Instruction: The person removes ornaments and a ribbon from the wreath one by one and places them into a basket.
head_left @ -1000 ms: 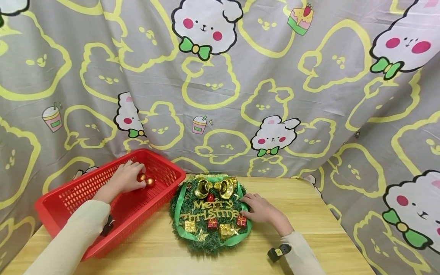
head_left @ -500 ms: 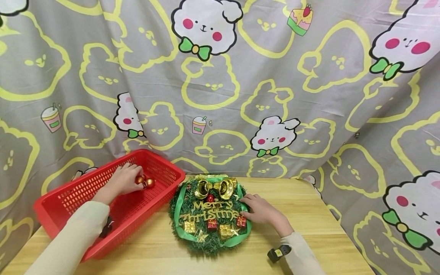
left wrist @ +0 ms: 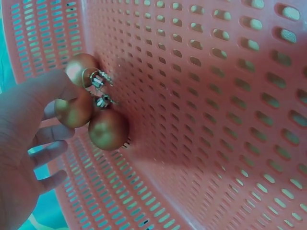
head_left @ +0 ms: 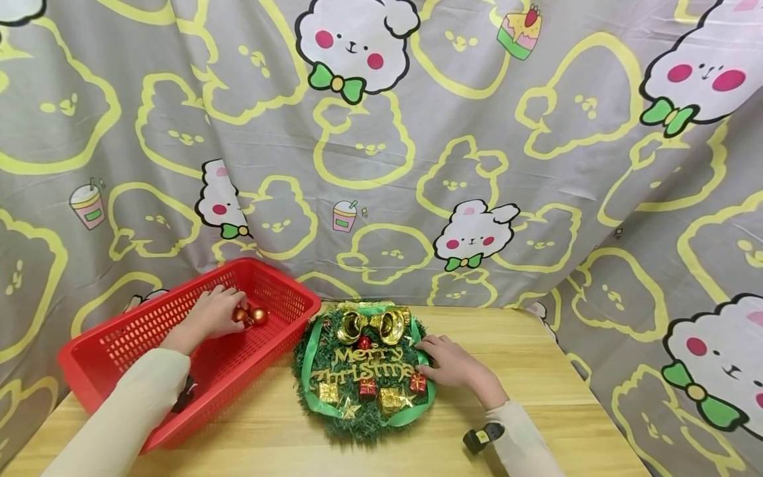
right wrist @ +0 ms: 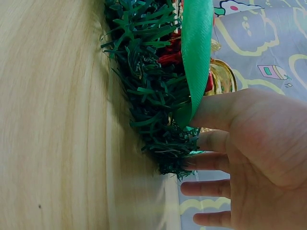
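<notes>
In the head view my left hand (head_left: 217, 313) reaches into a red plastic basket (head_left: 280, 281). Several copper-gold Christmas balls (left wrist: 109, 129) with silvery caps cluster there. The left wrist view shows thumb and index finger pinching one of these balls (left wrist: 74, 114), while the other fingers stay spread. To the right, a green Christmas wreath (head_left: 363, 427) lies on the table, decorated with gold bells, a "Merry Christmas" sign, small gift boxes, stars and green ribbon (right wrist: 196, 52). My right hand (head_left: 450, 361) rests at its right edge, fingers extended, thumb against the ribbon (head_left: 411, 414).
The wooden table (head_left: 507, 424) carries both basket and wreath, which stand close side by side. A dark object (head_left: 186, 394) shows in the basket, partly hidden by my left sleeve. A patterned curtain (head_left: 381, 165) hangs right behind the table.
My left hand has shifted slightly left and down inside the basket, and the ball at its fingers moved the same way. The right hand and wreath stay put.
</notes>
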`<state>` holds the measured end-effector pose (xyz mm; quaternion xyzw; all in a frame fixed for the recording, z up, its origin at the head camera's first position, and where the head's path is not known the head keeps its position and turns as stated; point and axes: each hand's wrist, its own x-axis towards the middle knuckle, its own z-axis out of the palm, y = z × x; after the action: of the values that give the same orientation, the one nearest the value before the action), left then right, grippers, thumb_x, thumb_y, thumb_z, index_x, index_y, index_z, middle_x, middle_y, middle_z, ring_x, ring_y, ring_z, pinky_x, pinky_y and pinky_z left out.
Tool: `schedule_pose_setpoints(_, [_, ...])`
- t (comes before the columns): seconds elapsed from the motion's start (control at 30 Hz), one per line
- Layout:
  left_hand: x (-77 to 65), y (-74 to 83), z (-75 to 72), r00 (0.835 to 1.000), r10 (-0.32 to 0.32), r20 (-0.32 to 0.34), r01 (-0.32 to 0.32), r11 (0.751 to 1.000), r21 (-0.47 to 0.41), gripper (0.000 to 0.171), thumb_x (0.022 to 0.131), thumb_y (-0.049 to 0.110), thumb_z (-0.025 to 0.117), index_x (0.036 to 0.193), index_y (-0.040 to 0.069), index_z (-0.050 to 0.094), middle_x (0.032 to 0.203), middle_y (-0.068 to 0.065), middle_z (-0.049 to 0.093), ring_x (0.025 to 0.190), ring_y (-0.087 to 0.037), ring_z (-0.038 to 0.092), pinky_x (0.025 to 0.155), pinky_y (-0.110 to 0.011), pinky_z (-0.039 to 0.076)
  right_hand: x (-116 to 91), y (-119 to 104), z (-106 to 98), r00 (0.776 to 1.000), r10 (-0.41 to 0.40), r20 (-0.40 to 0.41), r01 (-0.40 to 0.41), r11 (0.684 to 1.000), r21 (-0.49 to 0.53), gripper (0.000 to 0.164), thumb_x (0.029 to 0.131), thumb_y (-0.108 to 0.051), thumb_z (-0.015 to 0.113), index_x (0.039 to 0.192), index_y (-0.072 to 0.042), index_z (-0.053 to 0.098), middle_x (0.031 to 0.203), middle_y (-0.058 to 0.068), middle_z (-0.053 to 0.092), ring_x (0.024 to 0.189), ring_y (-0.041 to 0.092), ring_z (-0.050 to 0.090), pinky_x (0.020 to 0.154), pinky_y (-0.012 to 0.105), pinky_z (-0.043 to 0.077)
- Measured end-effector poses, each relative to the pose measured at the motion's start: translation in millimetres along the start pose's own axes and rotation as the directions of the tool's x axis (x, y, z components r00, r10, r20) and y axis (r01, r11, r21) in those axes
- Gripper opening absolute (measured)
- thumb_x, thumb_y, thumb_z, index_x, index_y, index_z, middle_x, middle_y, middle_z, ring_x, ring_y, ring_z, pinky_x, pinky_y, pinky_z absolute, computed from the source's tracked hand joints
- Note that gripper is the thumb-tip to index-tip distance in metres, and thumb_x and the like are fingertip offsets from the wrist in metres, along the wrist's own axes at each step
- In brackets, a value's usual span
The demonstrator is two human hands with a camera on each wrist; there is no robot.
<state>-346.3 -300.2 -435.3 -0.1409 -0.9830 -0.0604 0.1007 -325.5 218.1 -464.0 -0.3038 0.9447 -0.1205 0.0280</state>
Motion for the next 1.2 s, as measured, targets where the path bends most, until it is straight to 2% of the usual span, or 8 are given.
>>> schedule_pose_setpoints(0.13, [-1.3,-0.4,-0.1,1.000,-0.002,0.009,0.002,1.000,0.001,0.035,0.075,0.021,0.085,0.100,0.006,0.066,0.103,-0.016,0.066,0.096,-0.037,0.052,0.081,-0.060,0.044,-0.5,-0.5,-0.6,1.000,0.003,0.007,-0.003,1.000,0.004,0.051,0.100,-0.033,0.064,0.140,-0.002,0.058,0.141,0.018,0.056,0.125,0.038,0.054,0.105,0.058,0.044])
schedule_pose_setpoints(0.37, [-2.2,-0.9,1.4,1.000,0.003,0.019,-0.003,1.000,0.026,0.057,0.075,0.020,0.085,0.121,-0.006,0.065,0.121,-0.028,0.064,0.106,-0.044,0.052,0.089,-0.068,0.043,0.7,-0.4,-1.4,1.000,0.004,0.003,-0.004,1.000,0.004,0.051,0.099,-0.033,0.064,0.140,-0.002,0.058,0.141,0.018,0.056,0.124,0.038,0.054,0.105,0.058,0.044])
schedule_pose_setpoints(0.63, [-3.5,0.7,6.7,0.999,0.041,-0.011,-0.040,0.998,0.053,0.038,0.074,0.019,0.085,0.104,0.004,0.066,0.108,-0.018,0.064,0.102,-0.039,0.050,0.084,-0.065,0.043,0.6,-2.1,-2.4,1.000,-0.012,-0.001,0.012,1.000,-0.003,0.048,0.100,-0.031,0.064,0.138,-0.002,0.059,0.140,0.018,0.057,0.123,0.038,0.055,0.102,0.059,0.045])
schedule_pose_setpoints(1.2, [-6.3,3.0,9.8,0.999,0.032,0.008,-0.032,0.998,0.051,0.037,0.076,0.019,0.085,0.105,0.005,0.066,0.107,-0.018,0.063,0.100,-0.038,0.049,0.086,-0.067,0.044,0.5,-3.5,-2.6,1.000,-0.016,0.001,0.016,1.000,0.002,0.049,0.100,-0.031,0.064,0.139,-0.002,0.059,0.140,0.019,0.057,0.123,0.039,0.055,0.103,0.059,0.044])
